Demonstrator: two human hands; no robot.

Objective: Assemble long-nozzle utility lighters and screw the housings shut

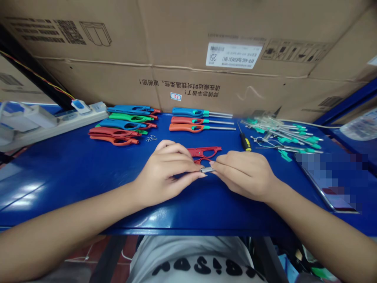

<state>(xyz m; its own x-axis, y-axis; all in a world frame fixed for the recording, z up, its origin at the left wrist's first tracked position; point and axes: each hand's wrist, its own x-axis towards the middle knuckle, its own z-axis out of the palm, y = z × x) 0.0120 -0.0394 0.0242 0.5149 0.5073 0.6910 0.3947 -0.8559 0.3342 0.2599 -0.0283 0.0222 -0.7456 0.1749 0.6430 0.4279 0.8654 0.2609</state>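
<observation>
Between my two hands, close to the front of the blue table, is a small metal tube (207, 169). My left hand (169, 173) pinches its left end between thumb and fingertips. The fingers of my right hand (246, 175) are closed round its right end, so much of the piece is hidden. Just behind the fingertips lie red lighter handle halves (206, 151), partly covered by my left hand. Several small screws (152, 138) are scattered beyond my left hand. A black and yellow screwdriver (245, 140) rests beyond my right hand.
Lighter handle shells (118, 133) are stacked at the back left, beside a power strip (70, 120). Three lighters with metal rods (194, 121) lie at the back middle. Teal-ended metal rods (291, 135) are heaped at right, near a phone (330, 184). A large cardboard box (118, 78) walls the back.
</observation>
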